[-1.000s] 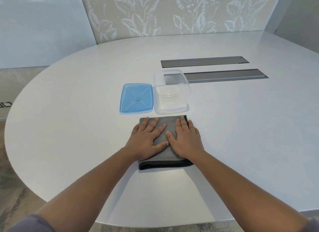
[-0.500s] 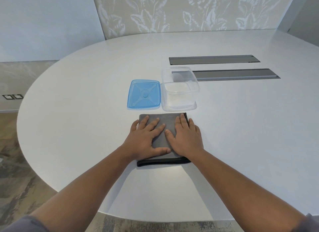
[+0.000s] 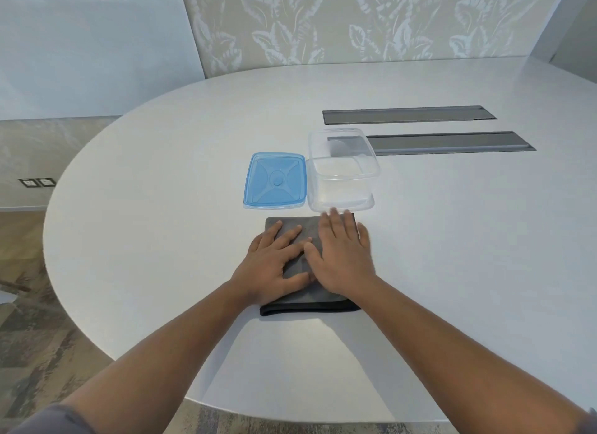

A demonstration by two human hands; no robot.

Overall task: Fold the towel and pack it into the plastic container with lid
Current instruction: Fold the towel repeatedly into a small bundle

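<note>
Right hand point(image 3: 342, 256) had slid forward over the folded towel point(image 3: 281, 223), fingertips near the container point(image 3: 342, 171); left hand point(image 3: 274, 265) stayed flat. Both grips apart, pressing. Fold looked ready for packing.

Single head-worn wide-angle view; looks forward and down from above person's own forearms; both flat hands, left hand point(image 3: 274, 265) and right hand point(image 3: 344, 259), sit near frame centre, close to lens; beyond hands, round white table point(image 3: 161, 239) recedes to leaf-patterned wall point(image 3: 355, 23); wide-angle curvature bends table edge; no second view.
</note>
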